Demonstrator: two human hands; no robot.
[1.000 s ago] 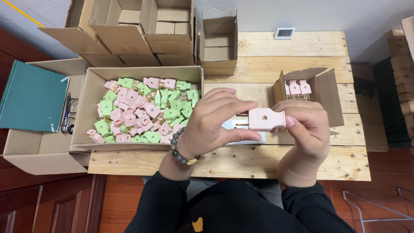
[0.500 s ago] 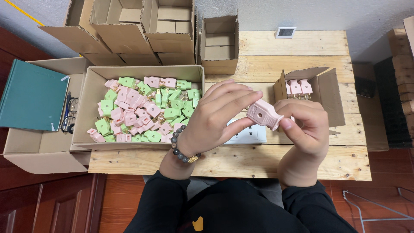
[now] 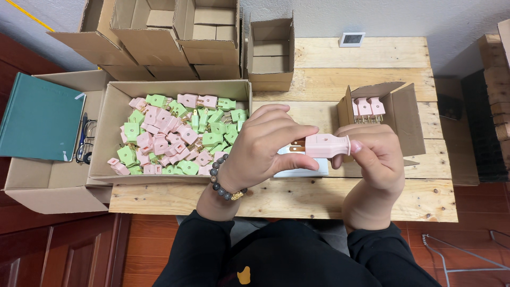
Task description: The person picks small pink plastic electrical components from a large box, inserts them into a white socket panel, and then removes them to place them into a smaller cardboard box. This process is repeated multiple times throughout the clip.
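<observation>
Holding a pale pink plastic plug with brass prongs (image 3: 322, 145) level above the pale wooden plank surface (image 3: 372, 69), the person is pinching it from both ends: the left hand (image 3: 264, 146) is closing its thumb and fingers around the prong end, and the right hand (image 3: 376, 159) is gripping the blunt rear end between thumb and forefinger, so both grips are narrow and are holding the same plug. The plug is sitting in the air between the two hands, just above a white flat card (image 3: 303, 169) lying on the surface near the front edge. To the left, a wide open cardboard box (image 3: 114, 114) is holding a loose heap of pink and green plugs (image 3: 175, 135), and to the right a small open cardboard carton (image 3: 404, 114) is carrying three pink plugs standing in a row (image 3: 364, 107). Farther off, empty folded cardboard cartons (image 3: 180, 37) are stacking up along the far edge. The plug is looking light, rigid and smooth, likely a little slippery on its moulded faces; the prongs are looking thin enough to bend, so the broad flat sides of the body are seeming the safest place to take hold.
</observation>
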